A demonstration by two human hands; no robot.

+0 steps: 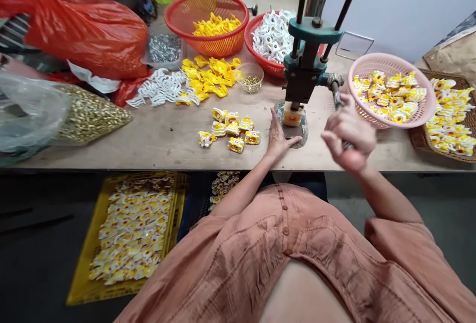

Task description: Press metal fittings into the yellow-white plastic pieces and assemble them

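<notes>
You seemed to be pressing: your right grip [350, 132] was closed around the lever [336, 95] of the press [302, 80], your left grip [277, 139] spread wide beside it, holding nothing visible. Yellow-and-white pieces [232, 129] lay left of the press; the next move likely called for clear fingers.

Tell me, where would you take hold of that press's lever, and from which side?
By its lower end, probably from the front: the lever leaves the right side of the press and slants toward the person, while the pink basket crowds its right. The right grip, though blurred, looks closed around that end.
</notes>
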